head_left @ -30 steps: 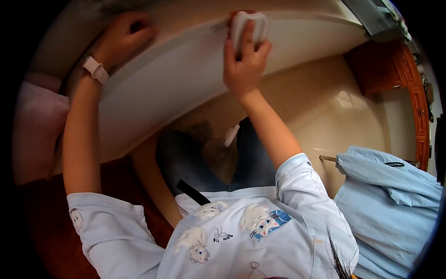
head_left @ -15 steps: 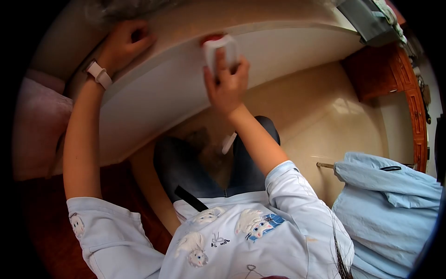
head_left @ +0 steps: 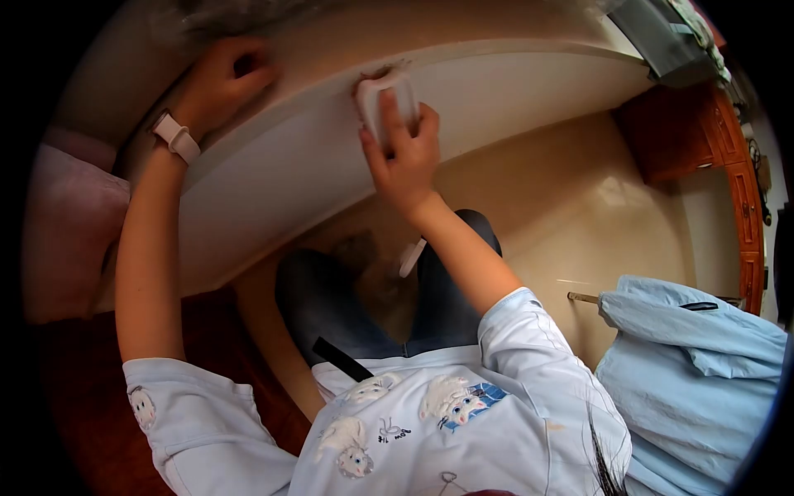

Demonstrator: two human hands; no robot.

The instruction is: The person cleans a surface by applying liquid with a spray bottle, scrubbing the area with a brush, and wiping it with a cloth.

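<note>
My right hand (head_left: 407,157) is wrapped round a white scrub brush (head_left: 404,103), with its index finger laid along the back. The brush's dark reddish bristle side, partly hidden, is against the white panel (head_left: 496,95) just below the beige ledge (head_left: 347,45). My left hand (head_left: 227,78) rests on the ledge, fingers curled in a loose fist, and nothing shows in it. A pale watch (head_left: 175,136) is on the left wrist.
A light blue cloth (head_left: 695,364) hangs over a chair or rail at the right. Wooden cabinets (head_left: 682,132) and a grey box (head_left: 666,41) stand at the upper right. Pink fabric (head_left: 78,215) lies at the left. Tan floor (head_left: 571,198) extends beyond my knees.
The scrub brush has shifted slightly down and left, and it has turned so that less of its red side shows. My left hand has stayed in place.
</note>
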